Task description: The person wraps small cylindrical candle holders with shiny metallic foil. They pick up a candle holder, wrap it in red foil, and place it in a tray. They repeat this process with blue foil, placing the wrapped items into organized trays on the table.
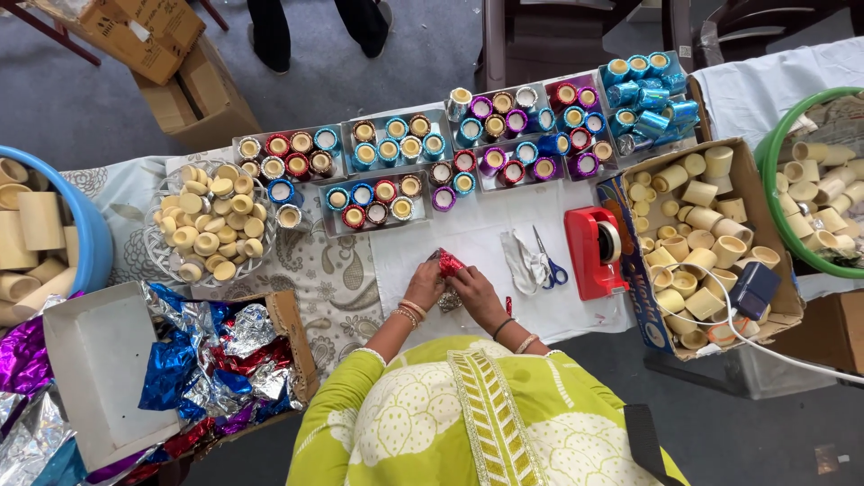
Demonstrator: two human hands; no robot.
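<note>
Step in hand, judged from the view: wrapping a small cup in red foil (449,263). The left hand (425,288) and the right hand (472,290) meet at the table's near edge, over the white cloth (477,236). Both sets of fingers are curled close around the red foil piece, pinching it between them; the cup inside is mostly hidden.

Finished foil-covered cups stand in clear trays (373,193) along the far edge (red, blue, purple, gold). Bare cream cups fill the wire basket (212,225) to the left and the cardboard box (704,236) to the right. Loose foil sheets (216,355) lie in a box at lower left.

Scissors (549,263) and a red tape dispenser (594,250) sit just right of the hands. The next move probably calls for pressing the foil edges tight, then securing them.
</note>
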